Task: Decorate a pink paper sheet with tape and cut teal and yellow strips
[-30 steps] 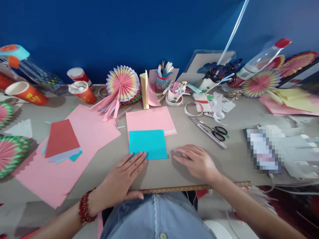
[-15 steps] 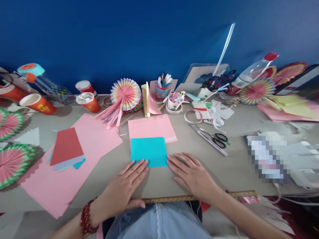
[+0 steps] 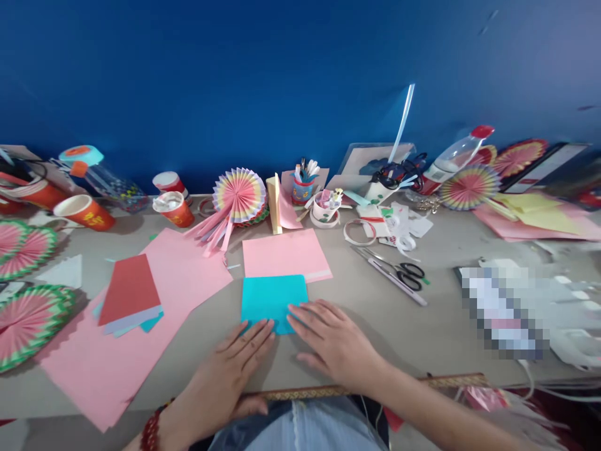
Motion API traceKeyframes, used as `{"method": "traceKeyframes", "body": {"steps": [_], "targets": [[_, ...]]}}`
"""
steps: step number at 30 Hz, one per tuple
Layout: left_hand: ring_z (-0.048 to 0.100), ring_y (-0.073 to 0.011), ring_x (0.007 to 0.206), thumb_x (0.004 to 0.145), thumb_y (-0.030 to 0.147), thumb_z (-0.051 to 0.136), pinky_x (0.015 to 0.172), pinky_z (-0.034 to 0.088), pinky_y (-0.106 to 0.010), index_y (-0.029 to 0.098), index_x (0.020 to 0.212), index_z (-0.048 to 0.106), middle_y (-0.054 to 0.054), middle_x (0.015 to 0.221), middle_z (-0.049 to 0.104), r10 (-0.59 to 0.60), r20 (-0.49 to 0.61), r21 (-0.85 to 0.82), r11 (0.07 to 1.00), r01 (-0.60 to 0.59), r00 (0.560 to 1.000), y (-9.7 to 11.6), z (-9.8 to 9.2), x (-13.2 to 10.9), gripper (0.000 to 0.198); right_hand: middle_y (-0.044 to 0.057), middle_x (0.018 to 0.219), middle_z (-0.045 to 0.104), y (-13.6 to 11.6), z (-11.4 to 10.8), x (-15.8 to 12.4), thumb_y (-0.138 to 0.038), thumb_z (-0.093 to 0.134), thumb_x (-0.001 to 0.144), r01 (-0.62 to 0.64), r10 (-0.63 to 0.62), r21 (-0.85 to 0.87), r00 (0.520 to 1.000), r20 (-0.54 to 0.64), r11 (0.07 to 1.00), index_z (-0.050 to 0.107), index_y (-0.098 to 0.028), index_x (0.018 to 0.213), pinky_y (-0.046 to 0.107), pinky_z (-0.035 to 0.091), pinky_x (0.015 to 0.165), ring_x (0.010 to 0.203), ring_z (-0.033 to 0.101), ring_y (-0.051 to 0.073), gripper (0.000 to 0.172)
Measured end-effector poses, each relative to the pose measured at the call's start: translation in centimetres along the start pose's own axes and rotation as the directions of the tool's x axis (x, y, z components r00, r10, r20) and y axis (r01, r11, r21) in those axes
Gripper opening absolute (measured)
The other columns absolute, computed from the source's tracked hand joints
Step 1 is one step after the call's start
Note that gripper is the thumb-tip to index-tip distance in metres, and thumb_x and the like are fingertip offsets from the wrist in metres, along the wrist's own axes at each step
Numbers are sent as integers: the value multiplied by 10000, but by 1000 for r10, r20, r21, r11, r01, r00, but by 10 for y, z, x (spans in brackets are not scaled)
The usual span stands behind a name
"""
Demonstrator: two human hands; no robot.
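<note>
A bright blue sheet of paper (image 3: 270, 295) lies flat on the grey table in front of me, partly over the lower edge of a pink sheet (image 3: 286, 252). My left hand (image 3: 235, 360) rests palm down, its fingertips on the blue paper's near left corner. The thumb of that hand points sideways near the table edge. My right hand (image 3: 328, 338) lies flat with fingers stretched out, covering the near right corner of the blue paper. Neither hand grips anything.
To the left, red paper (image 3: 131, 291) tops a small stack on large pink sheets (image 3: 188, 279). Scissors (image 3: 399, 269) and a lilac craft knife (image 3: 399, 285) lie right. A phone (image 3: 498, 313) is farther right. Paper fans (image 3: 239, 195), cups (image 3: 173, 208) and a bottle (image 3: 453, 160) line the back.
My right hand has slid left from beside the blue paper's right edge onto its near right corner. The left hand stays on the near left corner. The camera has tilted slightly upward.
</note>
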State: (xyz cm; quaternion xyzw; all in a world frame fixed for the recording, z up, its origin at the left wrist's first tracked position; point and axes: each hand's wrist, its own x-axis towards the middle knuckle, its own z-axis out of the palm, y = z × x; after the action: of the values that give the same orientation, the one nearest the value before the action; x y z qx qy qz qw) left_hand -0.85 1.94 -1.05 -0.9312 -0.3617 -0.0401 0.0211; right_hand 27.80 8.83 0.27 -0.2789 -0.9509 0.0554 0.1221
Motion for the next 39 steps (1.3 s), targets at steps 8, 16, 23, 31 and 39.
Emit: {"method": "traceKeyframes", "body": {"steps": [8,16,23,31,39], "targets": [[242,-265,1508,952,691,399,1235,123,-416,115,1586,211,-103,1631,275,-162,13,75,984,161,987,-16,-3,-34,877,-7,1430,588,-1,24,-4,-426,584,978,10,-15,-79,998,-60,997,559,-211,1375,398,357,1102,1228,517,225,453],[290,-290,1486,997,477,493,1205,239,-458,152,1562,286,-115,1623,300,-294,-38,-18,956,293,955,-18,-5,-33,684,48,1058,701,-8,12,21,-194,636,915,-63,64,20,998,-11,998,664,-203,1053,365,456,835,936,593,209,141],[539,-242,1240,1001,302,519,1002,479,-375,208,1184,590,-104,1345,565,-523,-155,-400,809,431,838,-9,-4,-21,217,42,963,662,-9,1,29,-139,641,866,-186,169,199,980,101,962,622,-195,973,334,456,812,903,587,204,122],[616,-202,971,1010,256,495,832,509,-319,218,982,619,-65,1030,634,-559,-114,-585,706,400,821,2,-10,-1,132,38,944,658,-14,8,33,-236,694,884,-188,190,-28,974,120,982,609,-202,948,313,418,638,827,606,209,112],[662,-186,1085,1017,298,487,920,539,-275,256,1294,587,-63,1181,692,-530,-72,-692,637,340,845,12,-13,15,297,20,791,632,-14,5,30,-138,487,958,-117,126,60,977,-172,991,582,-199,837,275,432,625,709,592,154,165]]}}
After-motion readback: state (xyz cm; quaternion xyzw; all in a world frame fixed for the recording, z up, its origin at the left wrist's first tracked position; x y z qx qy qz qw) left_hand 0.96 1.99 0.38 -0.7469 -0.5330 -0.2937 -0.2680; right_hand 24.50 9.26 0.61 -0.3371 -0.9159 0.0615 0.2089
